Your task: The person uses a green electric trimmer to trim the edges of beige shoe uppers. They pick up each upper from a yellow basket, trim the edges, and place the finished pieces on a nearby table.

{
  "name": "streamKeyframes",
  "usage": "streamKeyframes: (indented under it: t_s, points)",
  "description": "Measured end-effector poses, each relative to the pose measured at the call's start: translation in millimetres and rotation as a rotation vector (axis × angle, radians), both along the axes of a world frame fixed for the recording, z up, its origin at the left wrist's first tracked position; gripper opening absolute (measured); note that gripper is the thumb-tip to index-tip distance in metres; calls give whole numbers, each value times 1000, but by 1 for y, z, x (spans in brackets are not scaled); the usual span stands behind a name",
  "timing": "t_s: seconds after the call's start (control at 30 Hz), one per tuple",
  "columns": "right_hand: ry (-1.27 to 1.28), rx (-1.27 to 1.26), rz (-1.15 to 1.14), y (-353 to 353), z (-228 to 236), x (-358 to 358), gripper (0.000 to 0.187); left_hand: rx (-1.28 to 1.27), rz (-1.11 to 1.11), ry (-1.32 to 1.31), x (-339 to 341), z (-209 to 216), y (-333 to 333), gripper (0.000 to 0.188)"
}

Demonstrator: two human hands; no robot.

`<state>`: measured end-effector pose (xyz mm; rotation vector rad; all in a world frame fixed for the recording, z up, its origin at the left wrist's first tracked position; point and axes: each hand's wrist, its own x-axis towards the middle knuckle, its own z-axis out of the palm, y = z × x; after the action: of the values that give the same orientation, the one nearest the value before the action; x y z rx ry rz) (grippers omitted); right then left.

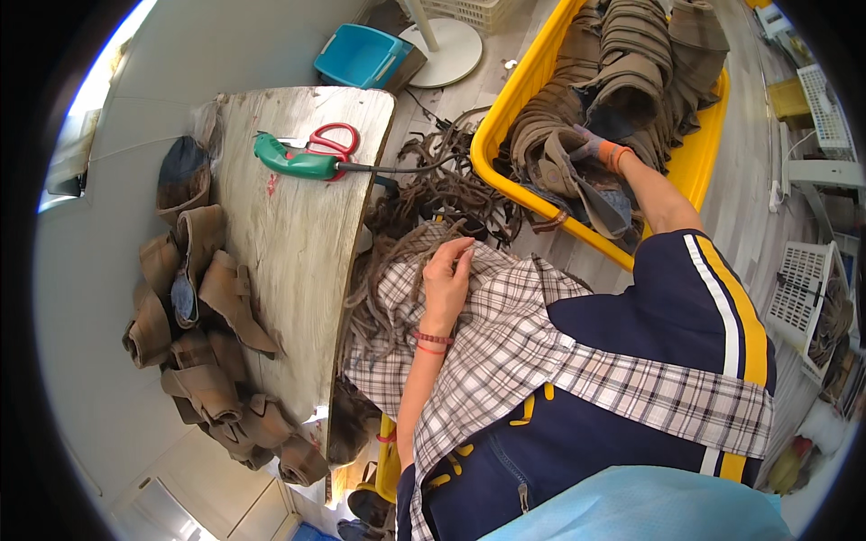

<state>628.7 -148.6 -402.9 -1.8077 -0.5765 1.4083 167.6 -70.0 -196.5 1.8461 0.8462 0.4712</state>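
Observation:
My right hand (595, 147), in a greyish glove with an orange cuff, reaches into a yellow plastic crate (492, 171). Its fingers close on the edge of a brown, dark-lined piece that looks like a boot upper (564, 167); the fingertips are partly hidden. Stacked rows of similar brown uppers (636, 54) fill the crate around it. Bare, with red bands at the wrist, my left hand (448, 275) rests on the checked apron (505, 298) over my lap, fingers loosely bent and holding nothing. Brown trimmed strips (383, 270) lie on the apron beside it.
To the left stands a worn pale table (307, 243) bearing a green corded hand tool (293, 160) and red-handled scissors (334, 140). Brown uppers (207, 379) heap along its far side. Strips (451, 180) tangle on the floor near a blue bin (361, 56) and a round stand base (446, 52).

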Motion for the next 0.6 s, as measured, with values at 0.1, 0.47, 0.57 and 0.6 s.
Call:
streamKeyframes:
  t_s: [0.1, 0.47, 0.57, 0.6]
  points:
    - [-308, -83, 28, 8, 5, -8, 83, -91, 58, -26, -2, -17, -4, 19]
    - [-425, -486, 190, 20, 30, -18, 44, -429, 147, -191, 17, -44, 10, 19]
    - [-383, -339, -53, 11, -8, -15, 41, -468, 170, -252, 11, -54, 13, 18]
    - [-409, -346, 17, 13, -2, -18, 46, -461, 168, -265, 10, -55, 15, 18]
